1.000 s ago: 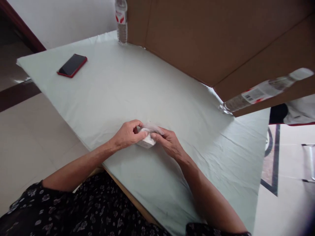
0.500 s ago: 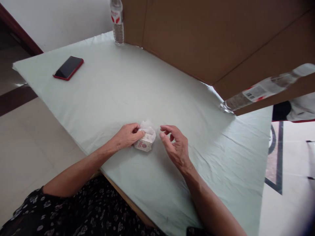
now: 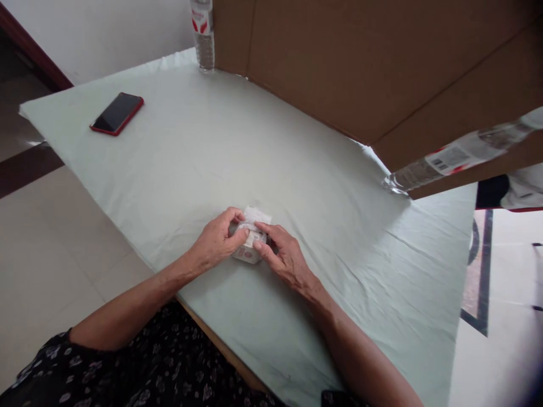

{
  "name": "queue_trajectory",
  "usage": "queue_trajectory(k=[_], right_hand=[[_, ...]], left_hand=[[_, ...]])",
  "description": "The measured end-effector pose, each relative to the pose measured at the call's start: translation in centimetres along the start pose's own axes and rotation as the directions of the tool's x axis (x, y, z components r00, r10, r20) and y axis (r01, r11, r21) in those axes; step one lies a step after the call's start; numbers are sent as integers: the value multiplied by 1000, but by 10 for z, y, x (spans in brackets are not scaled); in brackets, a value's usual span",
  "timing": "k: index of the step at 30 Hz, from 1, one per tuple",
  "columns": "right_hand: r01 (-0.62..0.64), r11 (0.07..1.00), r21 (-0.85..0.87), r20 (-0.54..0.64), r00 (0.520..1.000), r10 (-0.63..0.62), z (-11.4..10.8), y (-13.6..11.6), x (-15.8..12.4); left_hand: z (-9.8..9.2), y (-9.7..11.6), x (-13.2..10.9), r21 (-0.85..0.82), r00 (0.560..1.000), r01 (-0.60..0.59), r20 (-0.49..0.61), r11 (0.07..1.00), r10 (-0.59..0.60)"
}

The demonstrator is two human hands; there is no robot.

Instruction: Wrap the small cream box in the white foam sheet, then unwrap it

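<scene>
A small pale box [image 3: 246, 254] with reddish print rests on the cloth-covered table near its front edge. Thin white wrapping, like paper or plastic film [image 3: 257, 215], sticks up at the far side of the box. From the left, my left hand [image 3: 220, 234] grips the box, thumb on top and fingers behind it. My right hand [image 3: 282, 251] is on the box's right side, with its thumb and fingertips closed at the wrapping. Both hands partly cover the box, and what lies under the fingertips is hidden.
A phone in a red case [image 3: 117, 114] lies at the far left of the pale green tablecloth [image 3: 169, 152]. Brown cardboard panels [image 3: 314, 68] stand along the back, with a clear water bottle [image 3: 205, 42] at the left end and another bottle [image 3: 449, 158] at the right.
My right hand has moved left from beside the box onto it, and its fingers have closed at the wrapping. The wrapping stands up more behind the box. My left hand keeps its hold.
</scene>
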State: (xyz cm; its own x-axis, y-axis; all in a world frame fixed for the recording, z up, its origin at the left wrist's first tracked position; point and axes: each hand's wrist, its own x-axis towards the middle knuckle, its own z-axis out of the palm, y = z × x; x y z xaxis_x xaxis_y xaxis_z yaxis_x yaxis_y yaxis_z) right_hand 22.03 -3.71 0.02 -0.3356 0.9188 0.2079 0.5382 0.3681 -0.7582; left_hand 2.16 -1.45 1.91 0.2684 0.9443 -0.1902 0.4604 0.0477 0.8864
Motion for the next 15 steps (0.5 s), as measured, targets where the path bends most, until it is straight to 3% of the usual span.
queue_trajectory(k=[5,10,15], right_hand=[[25,999,-27,23,999,-24,1,0,2],[59,977,-205,-51,996,-71,4,8,2],[61,966,-250,-102,991,-89,4,11,-3]], left_hand=[[-8,8,7,173,995,-68,77,982,56],[-9,14,21,396,993,-109,81,912,83],[-9,14,31,502,992,-120,100,856,81]])
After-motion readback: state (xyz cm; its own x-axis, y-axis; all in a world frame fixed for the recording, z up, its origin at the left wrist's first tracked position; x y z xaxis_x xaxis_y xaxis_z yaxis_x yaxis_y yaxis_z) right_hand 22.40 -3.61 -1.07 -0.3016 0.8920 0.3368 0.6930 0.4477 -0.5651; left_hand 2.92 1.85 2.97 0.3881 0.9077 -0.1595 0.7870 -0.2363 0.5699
